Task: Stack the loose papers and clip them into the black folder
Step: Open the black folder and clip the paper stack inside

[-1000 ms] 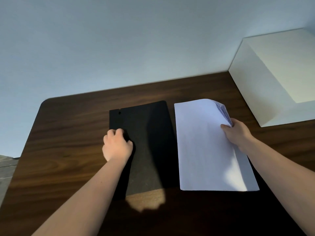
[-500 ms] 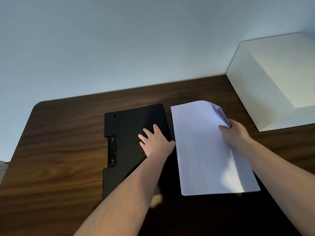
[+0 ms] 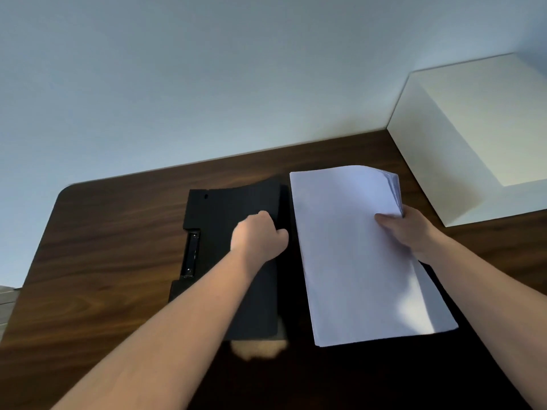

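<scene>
A black folder (image 3: 220, 207) lies flat on the dark wooden table (image 3: 103, 247), with a metal clip (image 3: 191, 253) showing in a cut-out on its left edge. My left hand (image 3: 258, 235) curls around the folder's right edge, and the cover's far right corner bends upward. Just to the right lies a stack of white papers (image 3: 349, 250). My right hand (image 3: 410, 232) grips the stack's right edge with the thumb on top, and the sheets fan apart a little at the far right corner.
A large white box (image 3: 461, 149) stands at the table's back right corner, close to the papers. A pale wall (image 3: 236, 84) runs along the far table edge. The table's rounded left corner (image 3: 66, 190) is in view.
My left hand moved from the folder's left edge across the cover to its right edge and closed on it, and the cover's corner has lifted. The right hand and papers barely moved.
</scene>
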